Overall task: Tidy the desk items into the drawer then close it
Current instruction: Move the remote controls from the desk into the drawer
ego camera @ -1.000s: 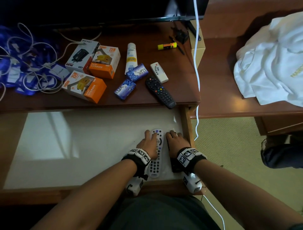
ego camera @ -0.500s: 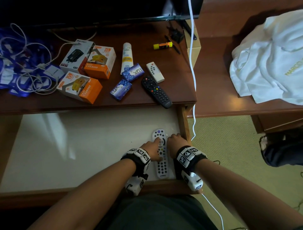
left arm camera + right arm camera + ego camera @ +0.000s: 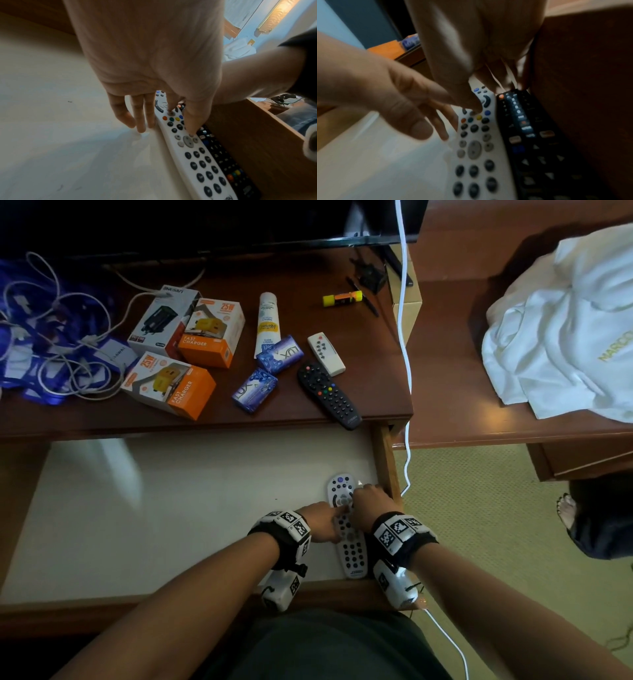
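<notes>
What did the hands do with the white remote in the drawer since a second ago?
The white remote slid right and straightened beside the black remote along the drawer's right wall. The left hand and right hand still rest their fingers on it, with no grip closed. Things on the desk stayed put.

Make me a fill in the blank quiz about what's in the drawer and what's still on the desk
1. The long white remote control lies inside the open wooden ____.
2. Beside it, against the drawer's right wall, lies a slim ____ remote control.
3. The person's left hand and right hand both touch the ____ remote.
4. Two orange and white fast charger boxes sit on the ____.

Missing words: drawer; black; white; desk
</notes>
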Demonstrator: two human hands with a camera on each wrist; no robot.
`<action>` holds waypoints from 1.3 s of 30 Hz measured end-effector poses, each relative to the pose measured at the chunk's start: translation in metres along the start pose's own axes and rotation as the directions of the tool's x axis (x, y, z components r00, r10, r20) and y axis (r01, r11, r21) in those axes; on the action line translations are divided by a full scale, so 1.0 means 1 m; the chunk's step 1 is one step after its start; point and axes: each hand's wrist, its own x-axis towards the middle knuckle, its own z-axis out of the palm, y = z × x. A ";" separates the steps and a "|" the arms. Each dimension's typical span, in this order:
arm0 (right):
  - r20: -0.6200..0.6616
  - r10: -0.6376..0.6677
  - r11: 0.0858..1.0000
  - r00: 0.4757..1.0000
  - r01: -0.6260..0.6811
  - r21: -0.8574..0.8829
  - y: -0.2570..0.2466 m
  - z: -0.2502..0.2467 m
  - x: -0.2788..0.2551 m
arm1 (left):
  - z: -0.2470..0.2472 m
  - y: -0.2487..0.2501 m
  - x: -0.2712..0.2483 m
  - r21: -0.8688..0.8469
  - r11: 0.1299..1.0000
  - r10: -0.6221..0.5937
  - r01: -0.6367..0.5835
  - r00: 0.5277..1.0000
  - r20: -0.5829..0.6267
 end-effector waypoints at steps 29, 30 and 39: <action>-0.521 -0.055 0.949 0.852 0.208 0.239 -0.037 -0.129 0.069 | -0.261 -0.006 -0.004 -0.302 0.946 -0.174 -0.121 0.597 -0.783; -0.541 -0.054 0.952 0.839 0.207 0.225 -0.037 -0.126 0.071 | -0.265 -0.001 0.004 -0.272 0.957 -0.159 -0.096 0.612 -0.775; -0.689 -0.167 0.916 0.705 0.370 0.156 -0.013 -0.103 0.069 | -0.280 0.035 0.051 -0.121 0.966 -0.249 0.230 0.682 -0.687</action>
